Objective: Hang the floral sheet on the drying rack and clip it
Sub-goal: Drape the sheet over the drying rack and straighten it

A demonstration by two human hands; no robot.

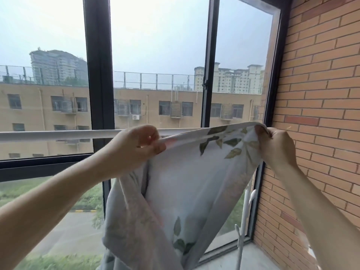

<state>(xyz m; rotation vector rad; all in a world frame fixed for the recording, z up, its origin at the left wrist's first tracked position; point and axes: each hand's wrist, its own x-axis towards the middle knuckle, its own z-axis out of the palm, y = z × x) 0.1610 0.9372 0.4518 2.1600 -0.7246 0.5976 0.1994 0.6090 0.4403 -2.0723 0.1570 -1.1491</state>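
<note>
The floral sheet (181, 182), pale grey-white with green leaf prints, hangs in front of me with its top edge stretched between both hands. My left hand (136, 147) pinches that edge right at the white horizontal rack bar (58, 135). My right hand (276, 147) grips the sheet's upper corner at the right, where the cloth folds over the bar's far end. Most of the sheet droops down in folds toward the floor. No clip is in view.
A dark-framed window (99, 75) fills the space behind the bar, with buildings outside. A brick wall (321, 84) stands close on the right. The rack's white upright post (245, 207) shows low at the right, near the window sill.
</note>
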